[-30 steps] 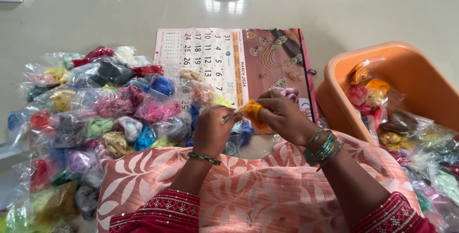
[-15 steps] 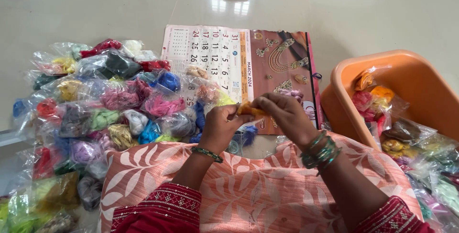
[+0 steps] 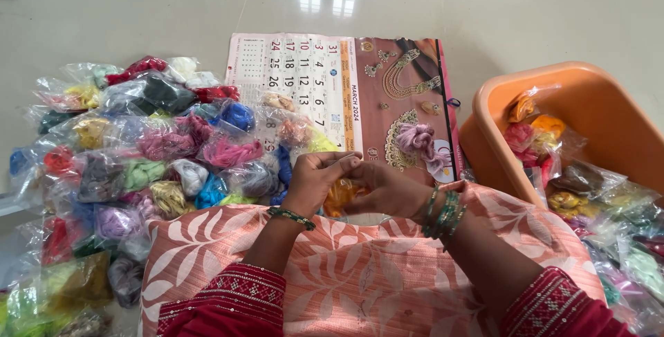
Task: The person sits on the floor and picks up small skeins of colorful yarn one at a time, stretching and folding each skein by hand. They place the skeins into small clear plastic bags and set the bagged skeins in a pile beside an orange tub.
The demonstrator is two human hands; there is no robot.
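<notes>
My left hand [image 3: 312, 183] and my right hand [image 3: 389, 188] meet above my lap, both gripping a small orange fabric piece [image 3: 340, 194] between the fingers. A green bangle circles the left wrist and several green bangles the right. A peach leaf-patterned cloth [image 3: 346, 268] covers my knees under the hands. Just beyond the hands a lilac fabric scrunchie [image 3: 417, 139] lies on a wall calendar [image 3: 346, 95] spread flat on the floor.
A heap of clear packets of coloured fabric pieces [image 3: 138, 164] covers the floor at the left. An orange plastic tub [image 3: 595, 102] at the right holds more packets, with others spilling beside it [image 3: 622, 240]. Pale tiled floor [image 3: 173, 5] stretches beyond.
Both hands with the orange piece have come down and nearer to my lap. The view has tilted slightly, so the calendar and packets sit higher in the frame.
</notes>
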